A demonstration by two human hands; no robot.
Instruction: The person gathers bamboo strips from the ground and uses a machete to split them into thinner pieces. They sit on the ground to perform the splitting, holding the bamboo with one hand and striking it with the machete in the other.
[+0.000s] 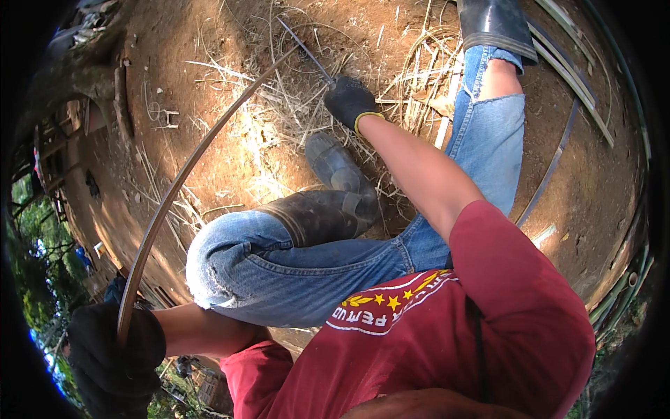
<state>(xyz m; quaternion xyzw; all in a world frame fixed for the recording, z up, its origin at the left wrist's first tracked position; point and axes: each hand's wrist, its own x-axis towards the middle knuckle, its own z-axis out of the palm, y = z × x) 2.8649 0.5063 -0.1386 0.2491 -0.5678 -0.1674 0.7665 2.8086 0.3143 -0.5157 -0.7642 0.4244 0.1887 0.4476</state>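
My left hand, in a black work glove, is closed around the near end of a long, curved brown strip that looks like split bamboo. The strip arcs up and away past my bent knee, and its far tip comes close to a thin blade. My right hand, in a dark glove with a yellow cuff, is closed on the handle of that knife. Its fingers hide most of the handle, and the blade points up and left. I cannot tell whether blade and strip touch.
Pale shavings litter the brown dirt ground between my boots. A tangle of thin strips lies beside my outstretched leg. Long split poles rest at the far right, more poles at the right edge. A log lies at left.
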